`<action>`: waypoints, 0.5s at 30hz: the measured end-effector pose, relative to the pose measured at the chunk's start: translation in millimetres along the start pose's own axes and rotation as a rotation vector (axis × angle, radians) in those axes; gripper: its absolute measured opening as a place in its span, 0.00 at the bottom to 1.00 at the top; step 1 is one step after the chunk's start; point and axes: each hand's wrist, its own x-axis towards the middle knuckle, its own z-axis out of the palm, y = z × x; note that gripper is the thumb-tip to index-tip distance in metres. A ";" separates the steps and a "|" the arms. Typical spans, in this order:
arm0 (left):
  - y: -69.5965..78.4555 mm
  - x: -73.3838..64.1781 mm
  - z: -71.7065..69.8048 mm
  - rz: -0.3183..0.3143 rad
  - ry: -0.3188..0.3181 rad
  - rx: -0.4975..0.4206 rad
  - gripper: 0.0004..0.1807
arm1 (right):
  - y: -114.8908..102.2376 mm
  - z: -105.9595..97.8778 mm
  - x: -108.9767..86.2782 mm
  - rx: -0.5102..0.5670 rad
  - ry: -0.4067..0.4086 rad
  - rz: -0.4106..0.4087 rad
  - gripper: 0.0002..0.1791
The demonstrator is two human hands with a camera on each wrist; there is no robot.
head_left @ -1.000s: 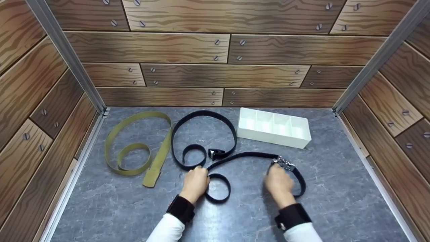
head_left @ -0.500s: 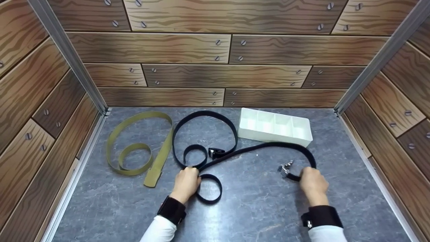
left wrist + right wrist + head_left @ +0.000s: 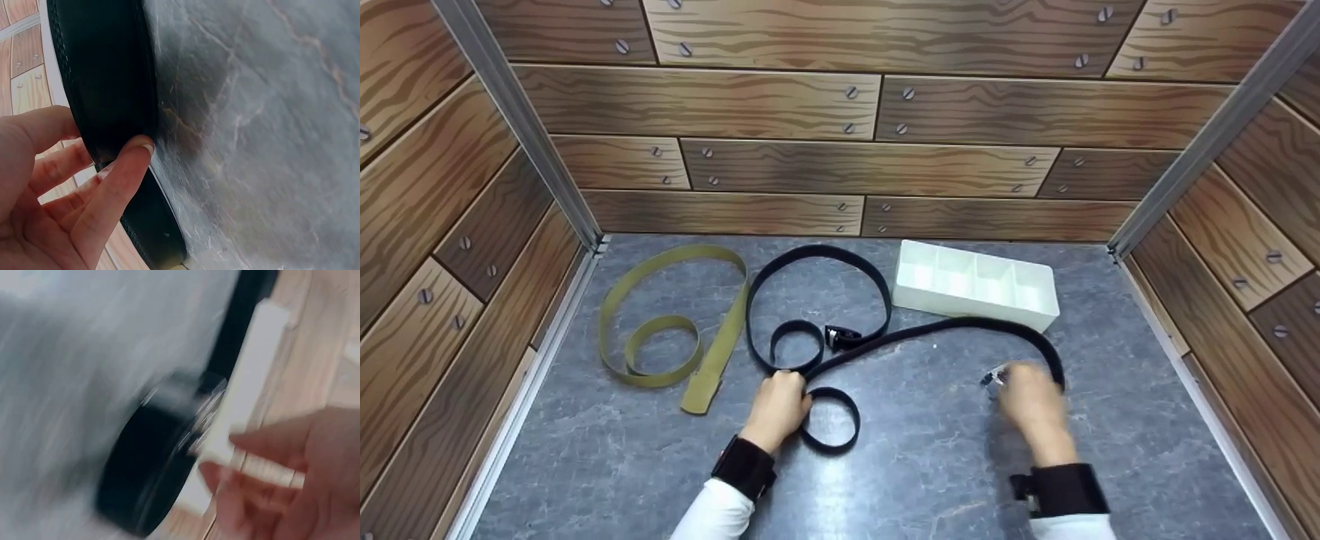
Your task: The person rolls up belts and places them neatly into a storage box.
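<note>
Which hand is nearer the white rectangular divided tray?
Right. The right hand is in front of the tray, near its right end; the left hand is farther off, leftward and in front.

Arms, two: white sleeves (image 3: 716, 514), rising from the head view's lower edge, well apart. Wristbands (image 3: 744, 469), black, one per wrist. Left hand (image 3: 776, 409): back uppermost, digits pinched, forearm slanting inward. Right hand (image 3: 1035, 401): blurred, back uppermost, digits (image 3: 270, 439) loosely bent, tips apart, forearm tilting slightly inward.
</note>
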 end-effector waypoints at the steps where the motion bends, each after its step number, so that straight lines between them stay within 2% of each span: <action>1: -0.3 0.3 -0.4 0.001 0.002 -0.003 0.12 | -10.9 6.6 -0.8 0.034 -0.011 -0.070 0.17; 4: -1.0 0.3 -1.3 -0.010 -0.008 -0.014 0.13 | -45.0 32.5 -4.8 0.152 -0.129 -0.280 0.19; 7: -0.9 0.4 -1.7 -0.019 -0.015 -0.015 0.13 | -77.9 60.7 -9.1 0.229 -0.282 -0.429 0.22; 10: 0.0 0.5 -1.9 -0.039 -0.031 -0.021 0.12 | -105.0 82.7 -11.9 0.288 -0.412 -0.469 0.25; 13: 0.2 -0.1 -1.5 -0.044 -0.048 -0.048 0.12 | -123.7 96.4 -13.6 0.362 -0.492 -0.432 0.26; 15: -0.9 -1.1 -0.6 -0.037 -0.054 -0.079 0.13 | -131.1 102.2 -13.7 0.406 -0.508 -0.409 0.26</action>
